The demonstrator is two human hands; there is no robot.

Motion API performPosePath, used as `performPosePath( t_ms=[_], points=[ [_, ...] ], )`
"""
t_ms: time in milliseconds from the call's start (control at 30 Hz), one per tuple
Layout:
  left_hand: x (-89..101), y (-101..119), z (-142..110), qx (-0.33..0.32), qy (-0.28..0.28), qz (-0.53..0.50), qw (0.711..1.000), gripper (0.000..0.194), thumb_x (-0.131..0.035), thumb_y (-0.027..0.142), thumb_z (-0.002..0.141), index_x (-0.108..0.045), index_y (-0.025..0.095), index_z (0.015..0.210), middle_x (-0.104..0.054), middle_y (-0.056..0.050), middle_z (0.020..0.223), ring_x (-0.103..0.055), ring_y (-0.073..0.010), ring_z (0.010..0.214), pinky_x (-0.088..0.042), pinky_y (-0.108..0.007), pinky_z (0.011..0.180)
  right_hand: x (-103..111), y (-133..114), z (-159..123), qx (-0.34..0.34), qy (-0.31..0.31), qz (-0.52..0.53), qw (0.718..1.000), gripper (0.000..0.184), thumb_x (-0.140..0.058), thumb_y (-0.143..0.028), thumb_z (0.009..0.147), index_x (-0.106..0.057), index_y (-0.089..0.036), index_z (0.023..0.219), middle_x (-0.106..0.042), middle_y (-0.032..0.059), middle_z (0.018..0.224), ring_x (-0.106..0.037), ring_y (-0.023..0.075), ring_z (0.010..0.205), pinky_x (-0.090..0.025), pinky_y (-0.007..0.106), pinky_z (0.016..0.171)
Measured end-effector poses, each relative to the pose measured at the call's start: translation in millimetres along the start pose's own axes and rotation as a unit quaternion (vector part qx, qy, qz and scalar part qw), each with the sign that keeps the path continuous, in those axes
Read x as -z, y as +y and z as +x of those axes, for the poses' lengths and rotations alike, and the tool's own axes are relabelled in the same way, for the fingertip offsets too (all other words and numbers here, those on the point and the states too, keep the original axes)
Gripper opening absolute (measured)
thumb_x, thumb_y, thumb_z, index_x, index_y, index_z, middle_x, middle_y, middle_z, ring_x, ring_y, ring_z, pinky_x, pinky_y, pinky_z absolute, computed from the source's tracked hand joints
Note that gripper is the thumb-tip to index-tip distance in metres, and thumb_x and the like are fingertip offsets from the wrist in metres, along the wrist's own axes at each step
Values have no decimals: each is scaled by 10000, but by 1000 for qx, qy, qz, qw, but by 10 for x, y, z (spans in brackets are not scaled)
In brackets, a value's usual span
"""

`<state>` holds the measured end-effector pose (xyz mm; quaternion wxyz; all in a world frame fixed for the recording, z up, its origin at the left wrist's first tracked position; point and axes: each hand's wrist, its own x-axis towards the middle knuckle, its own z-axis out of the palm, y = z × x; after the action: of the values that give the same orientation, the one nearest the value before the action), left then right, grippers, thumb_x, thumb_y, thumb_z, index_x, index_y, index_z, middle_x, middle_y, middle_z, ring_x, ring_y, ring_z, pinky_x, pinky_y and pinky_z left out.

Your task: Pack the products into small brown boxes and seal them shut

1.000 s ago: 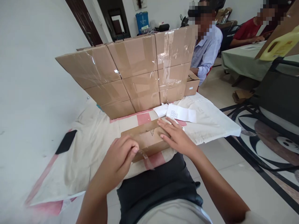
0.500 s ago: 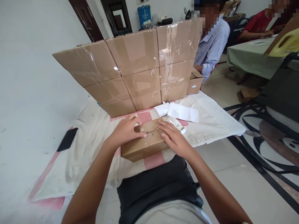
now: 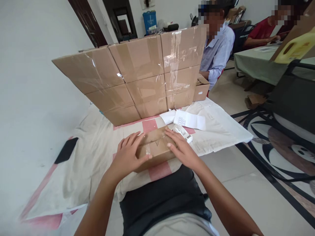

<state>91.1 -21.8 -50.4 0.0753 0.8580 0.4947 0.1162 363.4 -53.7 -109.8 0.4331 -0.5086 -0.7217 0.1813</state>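
A small brown cardboard box [image 3: 159, 150] lies on the cloth in front of me, with clear tape across its top. My left hand [image 3: 129, 153] rests at the box's left end, fingers spread and thumb along the front top edge. Over the right end lies my right hand [image 3: 181, 146], its fingers stretched flat on the top. Just beyond that hand is a white device [image 3: 183, 133], perhaps a tape dispenser, partly hidden. A printed white sheet [image 3: 193, 121] lies behind it.
A tall wall of taped cardboard boxes [image 3: 146, 88] stands at the back of the cloth-covered table [image 3: 98, 164]. A black phone-like slab [image 3: 66, 150] lies at the left edge. Another person [image 3: 219, 49] sits behind a small open carton [image 3: 201, 91].
My left hand has shifted down and towards me, its fingers spreading round the box's left end. My right hand stays on the right end. The view has shifted slightly.
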Motion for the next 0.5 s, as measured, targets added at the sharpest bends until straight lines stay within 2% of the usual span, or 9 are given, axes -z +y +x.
performPosePath(
  t_ms=[67,100,133,200,267,333,400,467,500],
  points=[
    [-77,16,-208,-24,55,32,998,797,-681,593,872,-358,351,1559,-386,-100,1649,-339,-386,1510,-200,-637,1219,193,276,143,-74,25,-49,996,509,-310,-419,1098,-433,-244,1560,-506,110,1584,-510,269,1417,-452,472,1143],
    [-119,40,-302,-33,87,42,995,765,-683,559,885,-372,341,1548,-382,-109,1648,-323,-390,1519,-179,-646,1221,307,442,251,-131,38,-103,985,518,-286,-407,1094,-419,-239,1566,-502,116,1584,-499,275,1417,-457,475,1129],
    [-161,74,-383,-41,119,47,991,710,-674,519,904,-398,325,1529,-388,-119,1639,-313,-390,1524,-174,-643,1221,418,614,378,-168,43,-137,975,526,-349,-396,1072,-429,-210,1558,-476,144,1597,-438,317,1456,-416,522,1149],
    [-240,170,-501,-66,177,40,981,587,-658,432,932,-469,285,1468,-432,-142,1594,-329,-379,1514,-201,-613,1220,603,932,646,-216,28,-176,960,659,-623,-404,934,-465,-162,1527,-439,208,1606,-313,447,1504,-308,657,1162],
    [-307,280,-557,-107,216,25,970,503,-672,354,926,-533,256,1400,-501,-153,1517,-387,-364,1470,-232,-583,1215,712,1158,870,-245,1,-197,949,762,-797,-365,767,-542,-135,1446,-516,254,1521,-346,521,1452,-281,714,1123],
    [-353,380,-566,-145,241,4,960,442,-690,280,909,-582,240,1336,-569,-152,1425,-450,-348,1406,-258,-573,1203,767,1262,993,-258,-21,-212,942,641,-804,-306,725,-625,-115,1310,-633,255,1359,-491,491,1333,-331,663,1088],
    [-372,459,-545,-166,262,-28,950,363,-686,208,901,-623,233,1258,-626,-141,1327,-507,-328,1335,-290,-575,1180,816,1256,998,-256,-30,-218,941,377,-705,-261,789,-676,-114,1134,-709,213,1173,-615,392,1156,-415,535,1021],
    [-355,523,-506,-181,285,-65,939,272,-667,137,896,-653,226,1153,-673,-122,1218,-563,-304,1251,-316,-581,1152,900,1159,904,-239,-29,-215,946,188,-593,-240,849,-673,-137,984,-728,159,1021,-650,306,981,-462,412,900],
    [-333,554,-482,-192,299,-82,931,240,-659,106,890,-661,223,1099,-691,-109,1156,-592,-287,1194,-329,-577,1135,960,1081,830,-228,-23,-211,950,160,-552,-243,869,-660,-150,942,-723,135,966,-644,279,913,-464,373,838]
  ],
)
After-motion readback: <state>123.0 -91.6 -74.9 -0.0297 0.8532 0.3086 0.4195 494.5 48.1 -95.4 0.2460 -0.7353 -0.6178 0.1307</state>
